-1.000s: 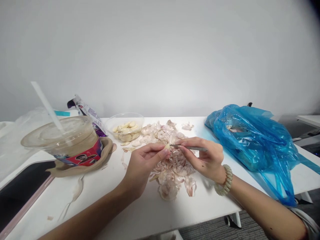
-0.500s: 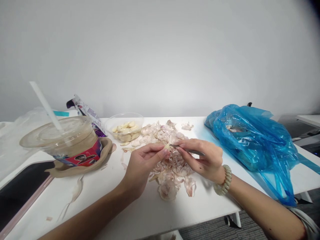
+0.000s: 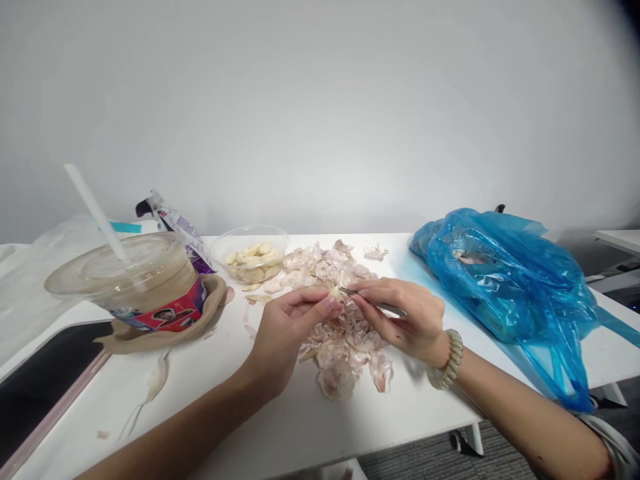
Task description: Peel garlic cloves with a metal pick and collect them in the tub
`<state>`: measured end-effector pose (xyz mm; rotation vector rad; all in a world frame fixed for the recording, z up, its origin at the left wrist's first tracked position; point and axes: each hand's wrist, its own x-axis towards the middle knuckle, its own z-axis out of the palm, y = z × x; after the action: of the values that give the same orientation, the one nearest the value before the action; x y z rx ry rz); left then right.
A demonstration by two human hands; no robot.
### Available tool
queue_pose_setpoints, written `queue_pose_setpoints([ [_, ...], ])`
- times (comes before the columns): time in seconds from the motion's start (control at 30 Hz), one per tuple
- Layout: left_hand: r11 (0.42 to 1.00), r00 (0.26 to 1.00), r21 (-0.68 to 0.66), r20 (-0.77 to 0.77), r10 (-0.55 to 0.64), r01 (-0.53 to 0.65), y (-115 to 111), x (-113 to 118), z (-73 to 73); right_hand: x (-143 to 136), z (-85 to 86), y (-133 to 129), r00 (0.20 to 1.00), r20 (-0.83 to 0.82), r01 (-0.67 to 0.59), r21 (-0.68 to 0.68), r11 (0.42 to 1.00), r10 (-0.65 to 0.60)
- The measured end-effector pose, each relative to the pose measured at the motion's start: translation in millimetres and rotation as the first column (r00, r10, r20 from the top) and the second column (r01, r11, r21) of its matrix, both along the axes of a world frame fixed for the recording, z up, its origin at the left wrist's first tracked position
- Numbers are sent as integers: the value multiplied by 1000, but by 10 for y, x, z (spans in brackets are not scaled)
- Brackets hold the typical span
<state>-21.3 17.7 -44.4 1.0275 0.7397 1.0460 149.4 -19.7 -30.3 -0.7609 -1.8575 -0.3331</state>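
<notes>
Between the thumb and fingers of my left hand [image 3: 287, 330] is a pale garlic clove [image 3: 335, 292], partly covered by the fingertips. My right hand [image 3: 407, 317] is closed on slim metal tweezers [image 3: 393, 309], whose thin tip touches the clove from the right. Most of the tool is hidden by the fingers. Both hands are just above a heap of papery garlic skins [image 3: 345, 353]. Behind my left hand, a clear plastic bowl [image 3: 227, 243] holds several peeled garlic cloves [image 3: 255, 257].
On the left, a lidded drink cup [image 3: 165, 300] with a straw sits in a cardboard holder [image 3: 215, 300], beside a dark-screened device [image 3: 50, 373]. A purple and white wrapper [image 3: 183, 230] lies behind it. On the right, a blue plastic bag [image 3: 510, 280] rests on the white table [image 3: 410, 413].
The view has shifted very slightly. Both hands stay almost in place, with the tweezers' tip still against the clove.
</notes>
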Motion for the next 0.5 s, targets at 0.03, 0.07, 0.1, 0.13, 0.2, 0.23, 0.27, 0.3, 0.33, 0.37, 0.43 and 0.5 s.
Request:
queue_pose_setpoints([
  [0.03,1000,1000,-4,1,-1,1,-3,1,0,1,-3,3,1000,-1,3,2,1000,-3],
  [0.07,1000,1000,-8,1,-4,4,-6,1,0,2,-6,5,1000,-4,5,2,1000,-5],
  [0.1,1000,1000,-11,1,-6,6,-10,0,-1,3,-9,6,1000,-8,6,4,1000,-6],
  [0.13,1000,1000,-13,-1,-8,8,-13,-2,-3,3,-12,6,1000,-13,7,7,1000,-7],
  [0.2,1000,1000,-10,1,-7,7,-17,-8,-5,4,-17,2,1000,-25,7,13,1000,-7],
  [0.23,1000,1000,-8,3,-7,7,-18,-12,-6,3,-17,-1,1000,-29,7,16,1000,-7],
  [0.27,1000,1000,-6,3,-10,10,-18,-16,-7,3,-17,-4,999,-35,7,19,1000,-6],
  [0.3,1000,1000,-6,3,-14,14,-18,-19,-8,2,-16,-6,999,-40,4,22,1000,-3],
  [0.33,1000,1000,-7,3,-18,18,-17,-21,-8,0,-14,-8,999,-44,-1,22,1000,2],
  [0.37,1000,1000,-7,3,-21,21,-17,-22,-8,-1,-12,-9,999,-46,-7,21,1000,8],
  [0.43,1000,1000,-7,3,-25,25,-15,-21,-7,-3,-9,-10,999,-46,-21,12,1000,21],
  [0.5,1000,1000,-3,2,-26,26,-13,-17,-7,-3,-8,-9,999,-46,-21,5,1000,22],
])
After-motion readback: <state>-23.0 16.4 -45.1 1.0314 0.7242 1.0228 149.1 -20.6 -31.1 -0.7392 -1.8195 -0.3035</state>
